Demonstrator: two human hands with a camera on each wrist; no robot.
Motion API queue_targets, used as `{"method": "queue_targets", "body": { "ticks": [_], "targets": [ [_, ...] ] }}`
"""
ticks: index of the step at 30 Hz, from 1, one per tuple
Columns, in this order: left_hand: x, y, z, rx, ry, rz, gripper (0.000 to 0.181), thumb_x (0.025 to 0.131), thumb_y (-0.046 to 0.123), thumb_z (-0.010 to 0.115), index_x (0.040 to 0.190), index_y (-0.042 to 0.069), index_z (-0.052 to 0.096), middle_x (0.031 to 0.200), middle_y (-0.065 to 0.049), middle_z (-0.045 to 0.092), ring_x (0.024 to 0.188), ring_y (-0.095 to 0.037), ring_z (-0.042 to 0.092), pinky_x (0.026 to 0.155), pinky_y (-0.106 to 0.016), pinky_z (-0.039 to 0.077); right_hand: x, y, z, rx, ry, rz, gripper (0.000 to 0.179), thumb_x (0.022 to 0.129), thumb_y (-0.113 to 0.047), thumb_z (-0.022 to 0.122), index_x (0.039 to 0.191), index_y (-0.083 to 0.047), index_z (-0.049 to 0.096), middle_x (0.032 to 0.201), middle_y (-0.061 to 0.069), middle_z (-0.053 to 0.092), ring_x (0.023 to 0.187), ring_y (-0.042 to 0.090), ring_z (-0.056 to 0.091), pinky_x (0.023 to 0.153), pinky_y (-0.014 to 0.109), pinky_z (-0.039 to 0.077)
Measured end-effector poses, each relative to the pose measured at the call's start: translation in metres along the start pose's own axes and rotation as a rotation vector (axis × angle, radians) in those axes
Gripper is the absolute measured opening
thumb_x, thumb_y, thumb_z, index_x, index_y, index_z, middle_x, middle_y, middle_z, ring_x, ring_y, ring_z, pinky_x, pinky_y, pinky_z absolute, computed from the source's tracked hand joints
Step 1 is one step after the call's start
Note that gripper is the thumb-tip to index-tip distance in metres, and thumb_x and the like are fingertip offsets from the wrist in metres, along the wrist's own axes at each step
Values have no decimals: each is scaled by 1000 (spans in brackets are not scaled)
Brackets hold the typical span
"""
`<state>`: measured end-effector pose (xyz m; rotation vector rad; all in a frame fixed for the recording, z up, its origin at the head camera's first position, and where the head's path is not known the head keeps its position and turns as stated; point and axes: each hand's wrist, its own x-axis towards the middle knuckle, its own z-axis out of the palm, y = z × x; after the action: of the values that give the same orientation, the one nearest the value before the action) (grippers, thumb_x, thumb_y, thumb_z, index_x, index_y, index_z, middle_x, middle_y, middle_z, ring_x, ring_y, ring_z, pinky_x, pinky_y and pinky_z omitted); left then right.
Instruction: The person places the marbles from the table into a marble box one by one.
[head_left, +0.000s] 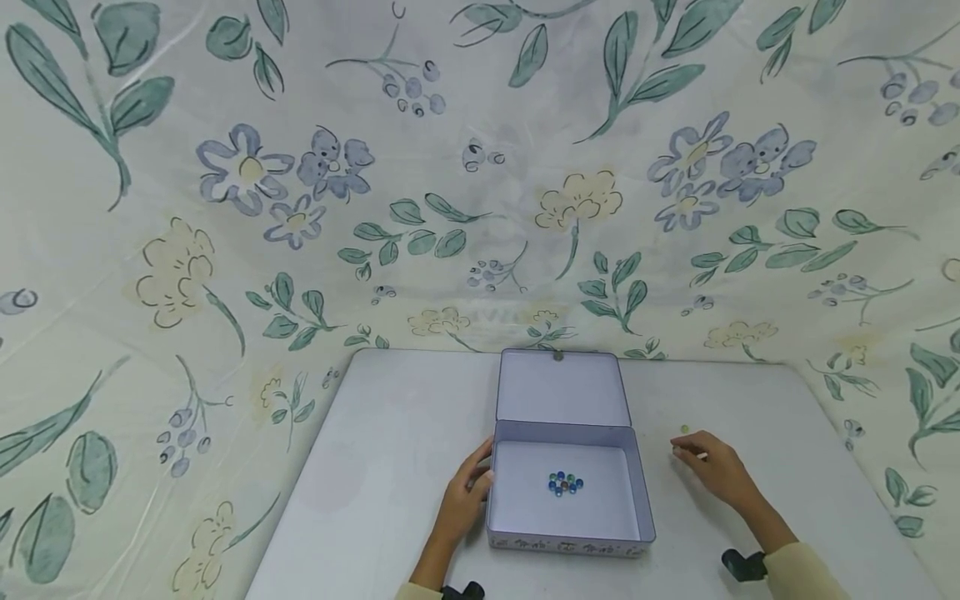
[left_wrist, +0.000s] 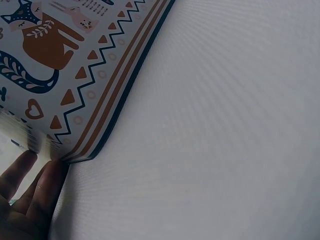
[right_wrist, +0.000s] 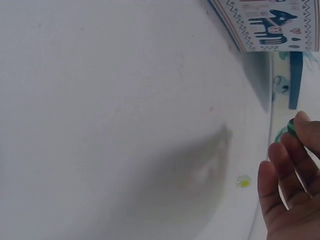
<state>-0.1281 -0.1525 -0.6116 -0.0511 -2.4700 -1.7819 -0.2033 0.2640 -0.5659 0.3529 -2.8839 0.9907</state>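
A shallow rectangular tin box with its lid raised back stands on the white table. Several small glass marbles, mostly blue and green, lie clustered on its floor. My left hand rests against the box's left side; in the left wrist view its fingers touch the patterned outer wall. To the right of the box, above the table, my right hand pinches a dark green marble between thumb and fingertips. Near that hand, a clear marble with yellow-green inside lies on the table.
The white table extends to both sides of the box. Behind and around it hangs a pale cloth printed with flowers and leaves. Dark wrist devices show near both sleeves.
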Motion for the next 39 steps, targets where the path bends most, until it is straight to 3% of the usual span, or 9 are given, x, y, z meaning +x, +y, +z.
{"method": "queue_targets", "body": {
  "ticks": [7,16,23,28,33,39],
  "targets": [
    [1,0,0,2,-1,13,50,103,26,50,152,32,43,152,-9,49,127,-42,57,83,-39,61,2,-11,-4,-5,15,-10,20,92,-6,69,111,-5,72,103,6,71,90,19,65,75,24,55],
    [0,2,0,-12,-12,2,50,103,25,51,152,32,42,153,-9,48,129,-42,55,84,-40,60,12,-24,-9,39,41,-109,18,91,-6,70,108,-4,73,95,2,70,81,-1,59,70,21,54],
    [-1,2,-1,-22,-14,-10,50,103,24,51,151,33,42,154,-6,47,130,-40,54,87,-44,59,16,-36,-15,62,41,-131,18,93,-10,69,109,-4,73,97,3,71,84,0,61,71,20,55],
    [-1,2,-1,-51,-5,5,51,103,21,52,152,28,42,154,-7,47,130,-41,54,88,-50,58,19,-50,-17,54,41,-215,17,91,-7,70,107,-4,73,95,0,70,82,-1,59,69,20,55],
    [-1,2,-2,-40,-6,-5,51,103,21,52,151,31,43,153,-6,47,130,-39,55,88,-46,59,23,-58,-16,56,40,-301,17,89,-4,71,106,-5,73,94,-2,68,81,-2,58,68,20,54],
    [-1,2,-2,-18,-8,-7,49,103,25,52,150,34,44,153,-7,48,130,-41,55,86,-43,60,29,-64,-12,58,21,-311,18,88,-2,72,106,-5,74,95,-2,69,83,-1,58,69,20,55]
  ]
}}
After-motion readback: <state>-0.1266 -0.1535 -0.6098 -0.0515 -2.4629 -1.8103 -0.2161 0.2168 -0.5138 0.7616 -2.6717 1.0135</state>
